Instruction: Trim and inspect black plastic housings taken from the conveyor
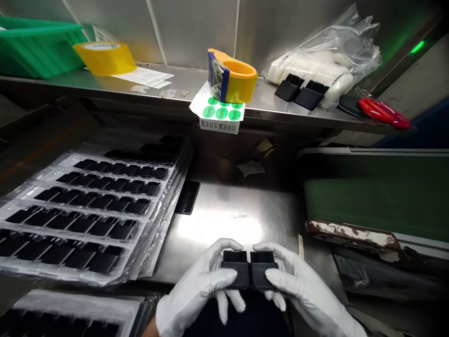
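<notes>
At the left of the frame, rows of black parts (101, 260) are held in a pale tray (135, 252). At lower centre, a black piece (238, 277) is pinched between thumb and fingers of the gloved left hand (205, 278); close beside it, a matching piece (260, 277) is pinched by the gloved right hand (296, 281). Both are best kept level, with light, even pressure applied.

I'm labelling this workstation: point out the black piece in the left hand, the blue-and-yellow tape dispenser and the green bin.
Black piece (242, 273) in left hand (200, 283): head view, wider near part.
Tape dispenser (240, 86): head view, yellow outer side.
Green bin (52, 52): head view, side wall.
</notes>
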`<act>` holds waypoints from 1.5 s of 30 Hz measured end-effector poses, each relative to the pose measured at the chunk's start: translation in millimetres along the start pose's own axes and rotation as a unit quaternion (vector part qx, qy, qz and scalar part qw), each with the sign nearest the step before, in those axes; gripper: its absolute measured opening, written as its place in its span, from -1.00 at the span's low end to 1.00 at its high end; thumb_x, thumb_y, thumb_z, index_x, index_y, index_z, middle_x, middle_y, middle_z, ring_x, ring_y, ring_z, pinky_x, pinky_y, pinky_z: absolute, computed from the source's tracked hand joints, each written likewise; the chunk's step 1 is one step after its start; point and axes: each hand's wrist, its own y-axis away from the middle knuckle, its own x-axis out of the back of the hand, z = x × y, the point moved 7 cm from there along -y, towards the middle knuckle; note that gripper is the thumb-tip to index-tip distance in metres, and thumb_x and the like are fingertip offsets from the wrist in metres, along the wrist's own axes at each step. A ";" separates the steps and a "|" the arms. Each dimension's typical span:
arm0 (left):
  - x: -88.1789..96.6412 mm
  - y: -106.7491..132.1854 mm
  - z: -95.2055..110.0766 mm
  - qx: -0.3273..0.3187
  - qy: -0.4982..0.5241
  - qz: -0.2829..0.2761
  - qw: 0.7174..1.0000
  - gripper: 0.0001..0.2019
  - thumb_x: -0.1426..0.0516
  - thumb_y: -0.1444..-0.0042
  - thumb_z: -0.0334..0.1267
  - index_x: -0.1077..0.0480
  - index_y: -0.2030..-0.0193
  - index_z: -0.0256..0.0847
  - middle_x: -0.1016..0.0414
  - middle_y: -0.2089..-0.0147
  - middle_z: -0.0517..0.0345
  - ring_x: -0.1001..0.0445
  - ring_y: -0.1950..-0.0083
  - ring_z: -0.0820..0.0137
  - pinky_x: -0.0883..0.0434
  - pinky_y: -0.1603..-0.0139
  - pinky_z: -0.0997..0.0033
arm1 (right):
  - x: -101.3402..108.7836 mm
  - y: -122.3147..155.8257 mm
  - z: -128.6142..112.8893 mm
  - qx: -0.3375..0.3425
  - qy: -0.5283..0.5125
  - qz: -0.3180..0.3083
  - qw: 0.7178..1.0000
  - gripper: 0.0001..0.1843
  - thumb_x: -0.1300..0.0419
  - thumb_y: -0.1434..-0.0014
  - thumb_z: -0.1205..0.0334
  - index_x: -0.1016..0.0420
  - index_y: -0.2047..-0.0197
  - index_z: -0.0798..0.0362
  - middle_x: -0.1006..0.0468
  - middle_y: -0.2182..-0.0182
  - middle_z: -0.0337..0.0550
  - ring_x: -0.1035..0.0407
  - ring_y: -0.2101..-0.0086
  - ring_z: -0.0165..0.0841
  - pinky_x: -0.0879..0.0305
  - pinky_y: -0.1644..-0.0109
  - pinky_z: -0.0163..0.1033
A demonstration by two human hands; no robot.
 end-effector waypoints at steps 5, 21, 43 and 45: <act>-12.7 -2.1 -1.8 0.041 0.048 0.025 0.998 -0.62 -0.17 -0.18 -0.26 -0.30 -0.12 -0.27 -0.60 0.32 -0.05 -0.60 0.40 0.34 -0.34 0.63 0.69 | 9.0 5.3 4.7 -0.002 -0.014 0.020 1.000 -0.44 -0.39 -0.05 0.07 -0.33 -0.03 0.15 -0.49 0.45 -0.22 -0.35 0.53 -0.49 -0.20 0.59 -0.49; -21.1 8.2 0.6 -0.002 0.099 0.020 0.995 -0.62 -0.08 -0.20 -0.31 -0.26 -0.16 -0.27 -0.54 0.07 -0.12 -0.59 0.06 0.11 -0.56 0.18 0.30 | 13.0 15.4 3.3 -0.008 -0.049 -0.008 0.999 -0.41 -0.43 0.03 0.18 -0.37 -0.05 0.04 -0.54 0.31 -0.15 -0.46 0.41 -0.38 -0.32 0.50 -0.41; -10.5 18.7 10.2 0.023 -0.009 0.021 0.999 -0.53 -0.13 -0.18 -0.39 -0.25 -0.23 -0.12 -0.39 -0.16 -0.02 -0.49 0.00 0.21 -0.54 0.07 0.21 | -10.1 16.6 -1.7 0.011 -0.040 -0.051 0.998 -0.47 -0.28 -0.20 0.21 -0.33 -0.20 0.15 -0.62 0.40 -0.07 -0.40 0.54 -0.51 -0.29 0.48 -0.46; -9.4 17.3 9.0 0.023 -0.013 0.002 1.000 -0.59 -0.16 -0.20 -0.30 -0.31 -0.20 -0.14 -0.44 -0.11 -0.03 -0.49 0.01 0.23 -0.55 0.12 0.27 | -9.8 15.6 0.1 0.008 -0.025 -0.054 0.998 -0.54 -0.28 -0.20 0.19 -0.41 -0.13 0.17 -0.62 0.40 -0.05 -0.40 0.56 -0.53 -0.29 0.51 -0.49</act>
